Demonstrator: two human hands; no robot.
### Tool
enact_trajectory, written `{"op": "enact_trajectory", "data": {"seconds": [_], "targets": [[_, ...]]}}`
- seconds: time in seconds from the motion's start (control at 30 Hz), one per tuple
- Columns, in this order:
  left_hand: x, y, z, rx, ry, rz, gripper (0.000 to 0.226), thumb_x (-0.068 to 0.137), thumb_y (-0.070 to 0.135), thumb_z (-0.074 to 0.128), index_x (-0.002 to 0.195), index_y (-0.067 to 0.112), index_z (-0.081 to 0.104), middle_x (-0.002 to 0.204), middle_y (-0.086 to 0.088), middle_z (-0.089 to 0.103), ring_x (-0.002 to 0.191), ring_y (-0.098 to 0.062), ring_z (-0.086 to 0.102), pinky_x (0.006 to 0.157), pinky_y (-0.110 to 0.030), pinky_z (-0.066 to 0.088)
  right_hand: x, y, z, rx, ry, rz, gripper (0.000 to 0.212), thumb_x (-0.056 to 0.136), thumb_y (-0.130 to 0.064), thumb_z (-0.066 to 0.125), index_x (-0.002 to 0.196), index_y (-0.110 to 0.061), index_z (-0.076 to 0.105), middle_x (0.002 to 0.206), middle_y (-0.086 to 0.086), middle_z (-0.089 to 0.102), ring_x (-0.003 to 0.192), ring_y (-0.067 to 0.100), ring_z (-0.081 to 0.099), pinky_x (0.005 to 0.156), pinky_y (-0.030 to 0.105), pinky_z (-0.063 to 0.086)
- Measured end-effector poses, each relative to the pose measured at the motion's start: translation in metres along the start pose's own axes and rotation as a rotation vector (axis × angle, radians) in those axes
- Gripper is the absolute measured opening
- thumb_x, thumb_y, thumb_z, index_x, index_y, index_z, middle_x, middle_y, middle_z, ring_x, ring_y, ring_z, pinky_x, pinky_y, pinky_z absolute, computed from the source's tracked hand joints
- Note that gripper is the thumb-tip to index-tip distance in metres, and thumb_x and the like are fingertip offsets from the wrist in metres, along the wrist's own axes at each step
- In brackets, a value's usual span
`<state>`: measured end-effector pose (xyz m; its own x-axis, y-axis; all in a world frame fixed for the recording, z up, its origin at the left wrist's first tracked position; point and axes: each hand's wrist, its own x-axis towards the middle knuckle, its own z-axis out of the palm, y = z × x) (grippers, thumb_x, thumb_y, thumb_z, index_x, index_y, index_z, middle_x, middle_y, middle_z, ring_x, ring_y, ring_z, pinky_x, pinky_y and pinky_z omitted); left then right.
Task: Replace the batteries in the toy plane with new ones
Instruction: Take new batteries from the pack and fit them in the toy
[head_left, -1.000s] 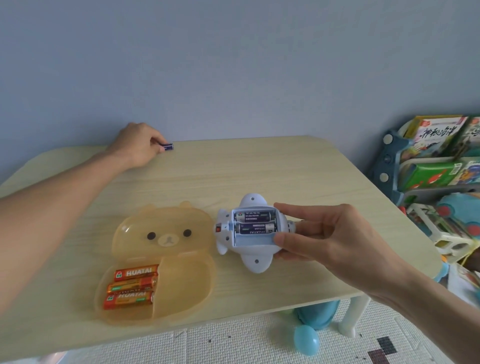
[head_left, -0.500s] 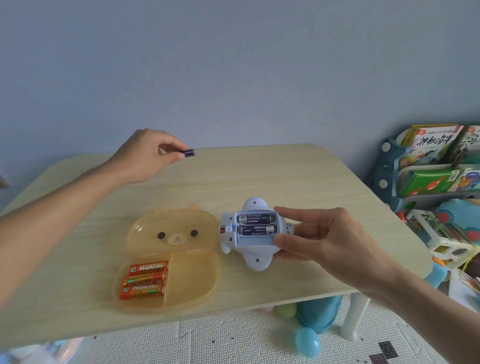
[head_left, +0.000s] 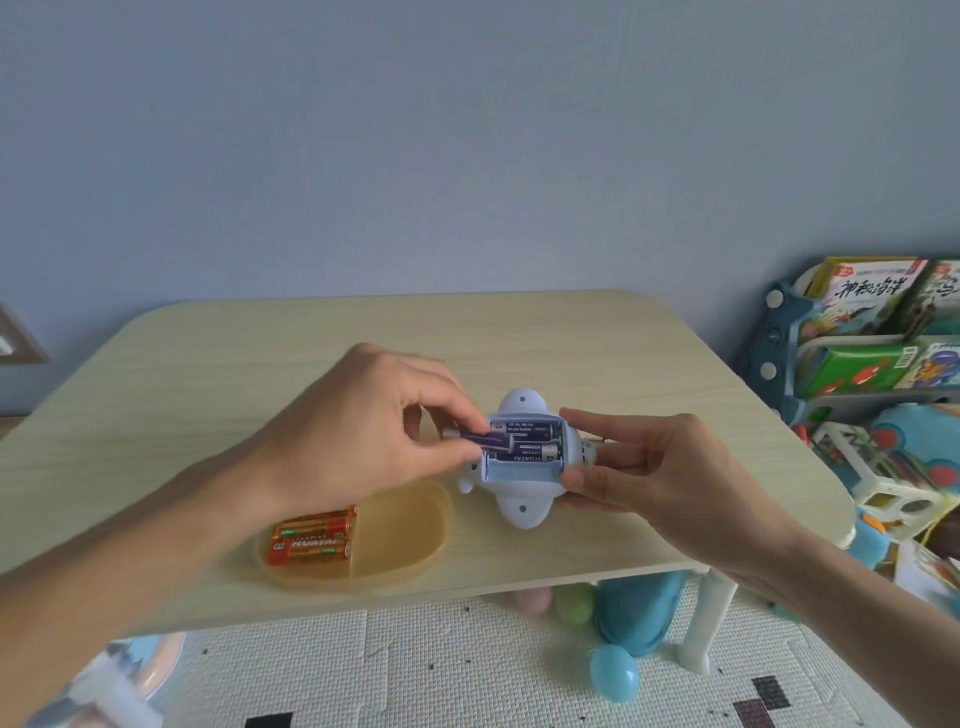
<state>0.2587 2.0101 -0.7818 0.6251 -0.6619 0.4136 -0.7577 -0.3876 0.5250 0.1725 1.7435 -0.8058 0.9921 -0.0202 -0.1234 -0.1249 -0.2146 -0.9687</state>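
The white toy plane (head_left: 521, 512) lies belly up on the wooden table (head_left: 597, 353), its battery bay (head_left: 524, 446) open with two dark purple batteries lying inside. My right hand (head_left: 654, 467) grips the plane's right side. My left hand (head_left: 374, 431) pinches a third purple battery (head_left: 485, 440), tilted, with one end at the bay's left edge. Three orange batteries (head_left: 311, 535) lie in the left half of an orange translucent case (head_left: 405, 535) near the table's front edge. My left hand hides the case's lid.
A toy shelf with picture books (head_left: 862, 332) stands to the right of the table. Plastic eggs, one of them blue (head_left: 613, 673), and a blue toy (head_left: 639, 608) lie on the foam floor mat under the front edge.
My left hand has come from the table's far left edge to the plane, carrying the small purple battery. The right hand keeps its grip on the plane.
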Motion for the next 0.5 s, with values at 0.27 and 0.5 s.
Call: {"op": "enact_trajectory", "data": {"seconds": [0.27,0.5], "targets": [[0.004,0.007,0.027,0.113,-0.04,0.034,0.014,0.082,0.037,0.081,0.094,0.031,0.085,0.086,0.015,0.076,0.086,-0.009,0.064,0.08,-0.033,0.053,-0.002,0.0,0.001,0.043,0.001,-0.003,0.056,0.088,0.005,0.077,0.14,-0.009,0.065,0.1,0.004,0.087,0.086,0.011,0.083,0.074,0.016,0.063],[0.007,0.007,0.042,0.092,0.003,-0.005,0.012,0.082,0.035,0.087,0.095,0.032,0.086,0.086,0.02,0.069,0.092,-0.011,0.058,0.081,-0.031,0.051,0.0,0.001,0.001,0.041,0.009,0.002,0.056,0.087,0.007,0.078,0.14,-0.007,0.066,0.098,0.005,0.087,0.082,0.008,0.082,0.074,0.017,0.063]]}}
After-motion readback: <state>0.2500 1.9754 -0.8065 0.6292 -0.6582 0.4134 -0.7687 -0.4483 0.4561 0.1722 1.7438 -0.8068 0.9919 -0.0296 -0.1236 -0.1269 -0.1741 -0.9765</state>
